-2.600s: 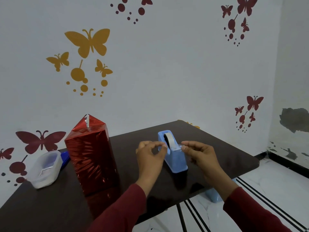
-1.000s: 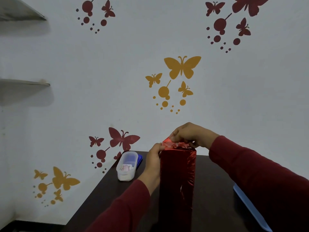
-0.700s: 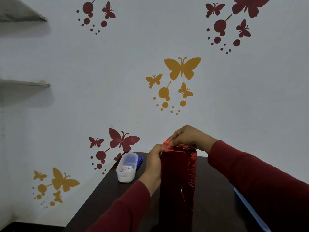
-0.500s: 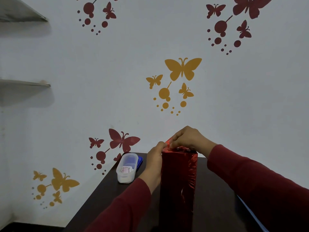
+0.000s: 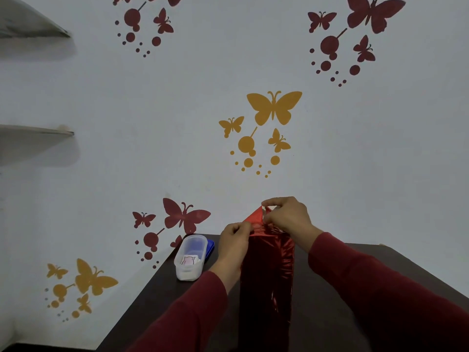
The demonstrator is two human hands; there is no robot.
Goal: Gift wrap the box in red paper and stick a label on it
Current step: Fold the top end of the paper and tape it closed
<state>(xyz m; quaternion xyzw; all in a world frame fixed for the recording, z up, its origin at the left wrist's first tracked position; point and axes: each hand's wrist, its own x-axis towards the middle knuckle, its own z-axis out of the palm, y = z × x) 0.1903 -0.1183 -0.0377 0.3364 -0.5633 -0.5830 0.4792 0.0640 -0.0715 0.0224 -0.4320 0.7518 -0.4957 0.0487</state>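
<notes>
1. Box: wrapped in red paper, it stands upright on the dark table with its long axis vertical, directly in front of the person, between the two forearms.
2. Top flap: a triangular point of red paper rises above the box's upper edge, toward the far left corner. It is not yet folded flat.
3. Right hand: positioned above the box top, fingers curled and pinching the tip of the flap. A small pale patch shows at the fingertips; whether it is tape cannot be told.
4. Left hand: fingers curled against the upper left edge of the box, gripping the paper just below the flap's base and steadying the box.
5. Governing relation: the flap lies directly under the right fingers and above the left hand. The right hand is nearer the tip, so folding it down onto the box top probably falls to that hand.
6. Plastic container: open-topped, on the table left of the box. It holds a small pale card or label with a pink figure. A blue lid lies just behind it.
</notes>
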